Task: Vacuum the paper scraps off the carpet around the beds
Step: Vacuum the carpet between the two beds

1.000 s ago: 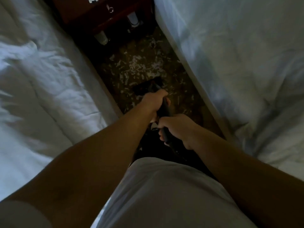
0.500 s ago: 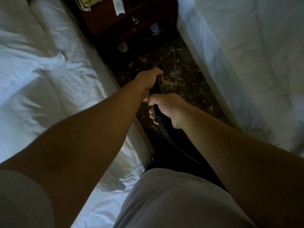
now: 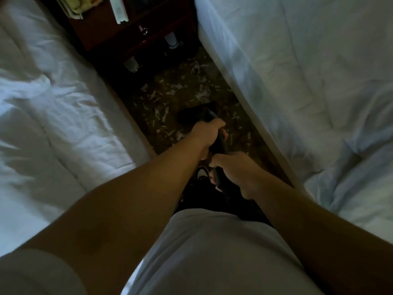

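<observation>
A black vacuum wand [image 3: 221,144] runs down the narrow carpet strip [image 3: 251,145] between two white beds. My left hand [image 3: 207,133] grips the wand higher up, and my right hand [image 3: 234,169] grips it just behind. The dark floor head [image 3: 195,114] sits on the carpet ahead of my left hand. Several white paper scraps [image 3: 161,112] lie scattered over the carpet, thickest to the left of the head and beyond it, toward the nightstand.
A dark wooden nightstand [image 3: 136,28] closes the far end of the aisle, with a white remote [image 3: 120,11] on top and pale cups [image 3: 171,39] below. The left bed [image 3: 53,107] and right bed [image 3: 308,81] hem the strip. My shoe [image 3: 201,173] shows below the wand.
The wand and both hands were thrust toward the nightstand half a second ago and have since been pulled back down the aisle. The floor head shows again ahead of my left hand.
</observation>
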Action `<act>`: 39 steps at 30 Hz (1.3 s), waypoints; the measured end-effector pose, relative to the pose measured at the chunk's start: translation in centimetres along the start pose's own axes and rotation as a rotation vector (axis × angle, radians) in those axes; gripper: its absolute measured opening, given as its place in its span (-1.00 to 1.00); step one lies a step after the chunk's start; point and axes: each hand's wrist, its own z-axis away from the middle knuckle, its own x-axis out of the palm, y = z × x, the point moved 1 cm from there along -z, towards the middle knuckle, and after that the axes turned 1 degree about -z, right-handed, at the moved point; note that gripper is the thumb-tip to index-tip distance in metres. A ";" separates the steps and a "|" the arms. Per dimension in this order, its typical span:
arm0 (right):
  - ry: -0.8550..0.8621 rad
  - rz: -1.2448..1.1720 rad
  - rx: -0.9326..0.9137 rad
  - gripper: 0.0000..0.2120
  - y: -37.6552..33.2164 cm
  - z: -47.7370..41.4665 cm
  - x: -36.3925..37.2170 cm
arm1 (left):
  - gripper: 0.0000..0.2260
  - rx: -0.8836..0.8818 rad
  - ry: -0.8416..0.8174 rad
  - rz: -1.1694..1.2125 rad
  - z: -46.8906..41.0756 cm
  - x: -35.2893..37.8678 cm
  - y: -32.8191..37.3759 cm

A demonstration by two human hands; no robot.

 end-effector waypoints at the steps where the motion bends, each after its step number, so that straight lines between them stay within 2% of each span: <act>1: 0.014 -0.003 0.004 -0.95 1.0 0.6 -1.0 | -0.81 -0.006 -0.014 -0.004 0.3 1.2 -0.9; 8: 0.061 -0.058 0.017 -0.89 8.6 4.1 -8.5 | -0.73 -0.033 -0.077 -0.078 3.3 10.0 -7.7; 16: 0.105 -0.148 0.028 -0.83 17.7 8.2 -17.0 | -0.84 -0.086 -0.117 -0.145 6.5 19.7 -16.3; 23: 0.139 -0.194 0.054 -0.78 22.8 10.0 -20.8 | -0.82 -0.113 -0.126 -0.231 7.9 24.3 -21.5; 31: 0.149 -0.185 0.037 -0.78 21.1 9.3 -21.0 | -0.84 -0.134 -0.133 -0.184 7.4 24.5 -19.4; 36: 0.132 -0.142 0.015 -0.83 15.5 6.9 -18.3 | -0.82 -0.109 -0.111 -0.200 5.0 20.8 -14.0; 39: 0.125 -0.120 0.001 -0.82 10.7 4.5 -15.9 | -0.75 -0.075 -0.094 -0.194 3.0 17.9 -9.3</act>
